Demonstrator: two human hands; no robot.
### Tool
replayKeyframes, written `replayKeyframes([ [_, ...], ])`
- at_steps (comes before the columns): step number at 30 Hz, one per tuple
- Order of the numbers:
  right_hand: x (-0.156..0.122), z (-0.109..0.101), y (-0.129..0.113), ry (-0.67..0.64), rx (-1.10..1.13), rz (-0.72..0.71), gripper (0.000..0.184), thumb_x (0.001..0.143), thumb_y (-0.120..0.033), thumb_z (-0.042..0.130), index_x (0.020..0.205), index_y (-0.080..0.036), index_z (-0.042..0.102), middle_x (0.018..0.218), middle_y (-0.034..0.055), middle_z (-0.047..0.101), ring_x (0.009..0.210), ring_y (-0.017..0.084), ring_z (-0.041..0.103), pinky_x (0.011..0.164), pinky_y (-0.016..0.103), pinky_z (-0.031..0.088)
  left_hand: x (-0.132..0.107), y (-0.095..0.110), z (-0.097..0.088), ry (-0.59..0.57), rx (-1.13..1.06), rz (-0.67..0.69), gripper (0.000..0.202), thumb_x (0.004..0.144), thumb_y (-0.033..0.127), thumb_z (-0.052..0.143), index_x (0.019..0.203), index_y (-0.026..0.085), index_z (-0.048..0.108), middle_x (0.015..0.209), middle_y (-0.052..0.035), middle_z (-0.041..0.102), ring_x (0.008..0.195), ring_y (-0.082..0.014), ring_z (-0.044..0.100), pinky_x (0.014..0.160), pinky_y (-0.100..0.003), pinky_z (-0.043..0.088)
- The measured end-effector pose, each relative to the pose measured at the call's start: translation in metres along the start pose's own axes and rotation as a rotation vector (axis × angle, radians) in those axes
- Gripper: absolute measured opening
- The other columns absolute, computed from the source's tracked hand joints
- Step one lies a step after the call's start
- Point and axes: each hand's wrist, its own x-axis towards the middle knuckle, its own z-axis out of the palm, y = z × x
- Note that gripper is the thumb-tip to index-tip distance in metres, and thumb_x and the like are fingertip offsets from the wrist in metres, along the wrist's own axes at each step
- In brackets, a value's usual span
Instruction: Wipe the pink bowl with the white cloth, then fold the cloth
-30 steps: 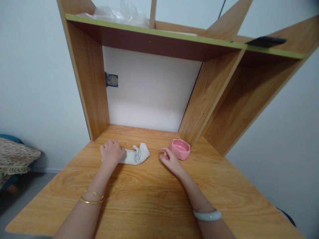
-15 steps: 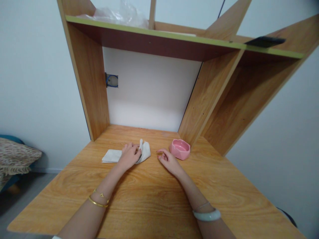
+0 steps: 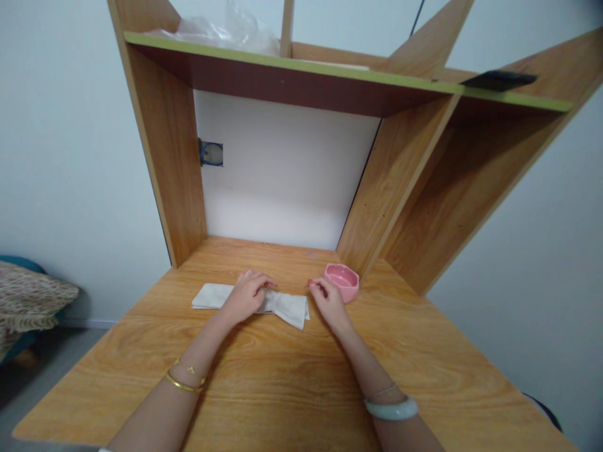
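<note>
A pale grey-white folded cloth (image 3: pixel 289 306) lies in a long strip across the wooden desk. My left hand (image 3: pixel 245 296) lies over its middle, where the strip looks narrowed and bunched; the fingers curve round it, with the index finger stretched out to the right. My right hand (image 3: pixel 328 302) hovers just beyond the cloth's right end, apart from it. Its thumb and index finger come together, and anything between them is too small to make out. Right behind this hand stands a pink faceted bowl (image 3: pixel 347 285), partly covered by the fingers.
The wooden desk (image 3: pixel 292 389) has an upright side panel (image 3: pixel 164 157) on the left and a divider (image 3: pixel 386 188) on the right. Overhead, a shelf (image 3: pixel 282 75) carries a clear plastic bag (image 3: pixel 226 31) and a dark flat object (image 3: pixel 499 80). A wall socket hole (image 3: pixel 211 154) shows behind.
The cloth's right end, bunched upright beside my left hand before, now lies flat and spread to the right. My right hand has shifted slightly right and its fingertips have come together.
</note>
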Motion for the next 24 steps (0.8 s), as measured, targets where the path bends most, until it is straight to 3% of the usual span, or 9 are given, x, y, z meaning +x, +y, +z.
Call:
replayKeyframes([
  [4, -0.003, 0.003, 0.003, -0.154, -0.034, 0.093, 0.032, 0.078, -0.048, 0.045, 0.067, -0.019, 0.054, 0.046, -0.0046, 0.049, 0.044, 0.011, 0.045, 0.044, 0.021, 0.032, 0.001, -0.006, -0.002, 0.055, 0.098, -0.092, 0.031, 0.066, 0.005, 0.038, 0.080, 0.020, 0.061, 0.084, -0.0032, 0.063, 0.086, -0.0208, 0.051, 0.078, -0.034, 0.036],
  [8, -0.006, 0.002, 0.004, -0.306, -0.084, 0.176, 0.027, 0.078, -0.045, 0.049, 0.080, -0.019, 0.057, 0.040, -0.0074, 0.046, 0.037, 0.009, 0.044, 0.041, 0.020, 0.030, 0.003, -0.014, -0.012, 0.163, 0.189, -0.253, 0.029, 0.069, 0.007, 0.038, 0.079, 0.019, 0.061, 0.081, -0.0038, 0.064, 0.084, -0.0208, 0.053, 0.077, -0.033, 0.037],
  [12, -0.005, 0.002, 0.008, -0.295, -0.136, 0.152, 0.025, 0.071, -0.036, 0.058, 0.090, -0.020, 0.057, 0.046, -0.0078, 0.049, 0.043, 0.010, 0.047, 0.044, 0.020, 0.031, 0.001, -0.020, -0.032, 0.237, 0.304, -0.455, 0.027, 0.074, 0.014, 0.038, 0.084, 0.020, 0.062, 0.087, -0.0044, 0.065, 0.087, -0.0231, 0.055, 0.076, -0.034, 0.039],
  [16, -0.004, 0.006, 0.012, -0.265, 0.008, 0.110, 0.028, 0.066, -0.027, 0.059, 0.093, -0.019, 0.056, 0.054, -0.0081, 0.046, 0.049, 0.009, 0.045, 0.047, 0.020, 0.032, -0.006, -0.031, -0.052, 0.247, 0.492, -0.710, 0.029, 0.077, 0.026, 0.038, 0.091, 0.020, 0.062, 0.097, -0.0080, 0.065, 0.093, -0.0293, 0.054, 0.075, -0.039, 0.040],
  [19, -0.003, 0.009, 0.012, -0.228, 0.132, 0.121, 0.027, 0.066, -0.029, 0.055, 0.091, -0.019, 0.054, 0.053, -0.0085, 0.043, 0.046, 0.009, 0.042, 0.044, 0.020, 0.031, -0.012, -0.045, -0.059, 0.144, 0.536, -0.846, 0.033, 0.077, 0.033, 0.038, 0.096, 0.018, 0.060, 0.102, -0.0118, 0.063, 0.098, -0.0315, 0.053, 0.077, -0.040, 0.040],
  [21, -0.002, 0.010, 0.012, -0.184, 0.191, 0.121, 0.026, 0.068, -0.032, 0.054, 0.090, -0.019, 0.053, 0.052, -0.0084, 0.042, 0.046, 0.009, 0.041, 0.044, 0.020, 0.031, -0.015, -0.053, -0.059, -0.007, 0.487, -0.924, 0.036, 0.077, 0.036, 0.039, 0.098, 0.016, 0.060, 0.101, -0.0140, 0.064, 0.096, -0.0320, 0.055, 0.075, -0.040, 0.041],
  [24, -0.001, 0.012, 0.012, -0.104, 0.211, 0.106, 0.026, 0.068, -0.035, 0.053, 0.087, -0.018, 0.054, 0.054, -0.0069, 0.044, 0.049, 0.009, 0.041, 0.047, 0.021, 0.033, -0.017, -0.057, -0.057, -0.141, 0.466, -0.951, 0.038, 0.076, 0.036, 0.039, 0.100, 0.014, 0.059, 0.105, -0.0162, 0.062, 0.098, -0.0321, 0.055, 0.076, -0.039, 0.042],
])
